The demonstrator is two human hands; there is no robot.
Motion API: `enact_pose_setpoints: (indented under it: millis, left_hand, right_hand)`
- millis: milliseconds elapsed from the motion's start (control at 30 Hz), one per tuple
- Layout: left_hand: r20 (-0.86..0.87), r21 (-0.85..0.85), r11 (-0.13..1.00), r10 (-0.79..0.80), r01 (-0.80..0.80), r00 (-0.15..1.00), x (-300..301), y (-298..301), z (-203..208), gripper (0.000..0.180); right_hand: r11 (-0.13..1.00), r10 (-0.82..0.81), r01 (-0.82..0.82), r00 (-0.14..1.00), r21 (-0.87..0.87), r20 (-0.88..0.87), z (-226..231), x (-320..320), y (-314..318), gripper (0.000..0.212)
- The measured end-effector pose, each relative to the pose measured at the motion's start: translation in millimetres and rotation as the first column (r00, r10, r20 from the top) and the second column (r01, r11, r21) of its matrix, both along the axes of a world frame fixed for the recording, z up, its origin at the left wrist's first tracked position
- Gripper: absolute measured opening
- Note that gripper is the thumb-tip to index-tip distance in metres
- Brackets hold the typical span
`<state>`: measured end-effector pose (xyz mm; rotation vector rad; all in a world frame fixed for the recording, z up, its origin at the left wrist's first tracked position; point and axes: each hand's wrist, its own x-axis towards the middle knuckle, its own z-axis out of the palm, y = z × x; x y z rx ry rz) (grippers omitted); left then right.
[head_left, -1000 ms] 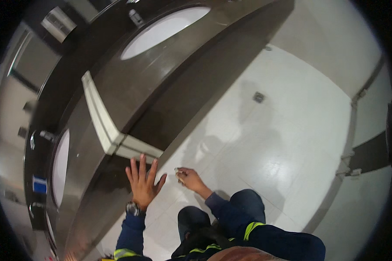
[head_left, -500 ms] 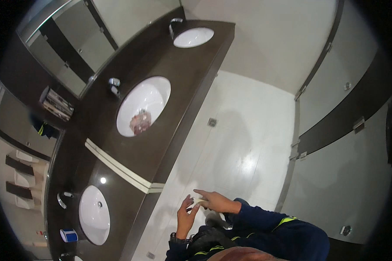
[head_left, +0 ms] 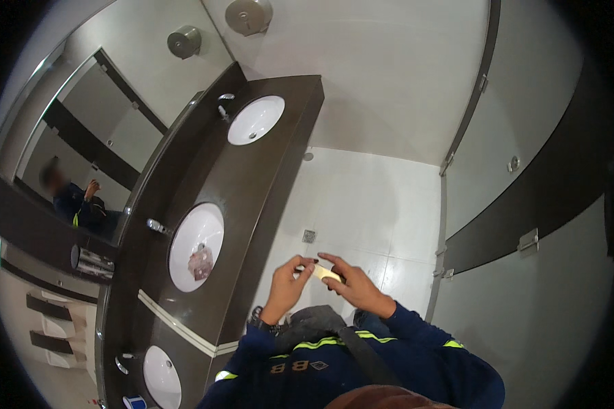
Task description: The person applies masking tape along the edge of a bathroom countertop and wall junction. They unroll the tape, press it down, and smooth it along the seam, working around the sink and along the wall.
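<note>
In front of my body, over the white floor, I hold a small pale yellow band-like thing (head_left: pixel 325 273). It looks like a roll of tape, but its kind is not plain. My right hand (head_left: pixel 356 287) grips its right end between the thumb and curled fingers, with the index finger stretched out above it. At its left end, the thumb and fingers of my left hand (head_left: pixel 288 281) pinch it. My fingers hide part of it. A dark watch (head_left: pixel 258 317) is on my left wrist.
A dark counter (head_left: pixel 249 198) with several white sinks runs along the left. In the middle sink (head_left: pixel 177 266) lies a crumpled pinkish-brown thing (head_left: pixel 200 264). Two pale strips (head_left: pixel 177 324) cross the counter. Grey stall doors (head_left: pixel 505 307) stand at the right; a floor drain (head_left: pixel 308 236) lies ahead.
My view has tilted up, so the far wall and a round dispenser show. Both hands have come up higher, and more of the pale yellow thing is visible between them.
</note>
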<state>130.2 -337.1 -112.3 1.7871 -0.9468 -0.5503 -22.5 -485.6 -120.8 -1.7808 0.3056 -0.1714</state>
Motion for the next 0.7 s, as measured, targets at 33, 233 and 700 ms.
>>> enact_pose_setpoints:
  millis: [33, 233, 700]
  left_hand:
    - [0.062, -0.038, 0.999, -0.014, 0.016, 0.998, 10.6, -23.5, 10.5, 0.018]
    - [0.244, -0.239, 0.932, 0.328, -0.271, 0.913, 156.7, -120.9, 85.7, 0.020]
    - [0.357, -0.089, 0.950, 0.312, -0.300, 0.880, 616.2, -353.5, 88.8, 0.019]
  right_hand:
    - [1.000, 0.006, -0.006, 1.000, 0.021, -0.010, 15.2, 1.5, -26.9, 0.062]
    - [0.983, -0.071, 0.087, 0.992, -0.160, 0.102, 74.7, 7.2, -180.3, 0.056]
    - [0.900, -0.402, 0.393, 0.916, -0.190, -0.010, 66.5, 117.8, -493.9, 0.037]
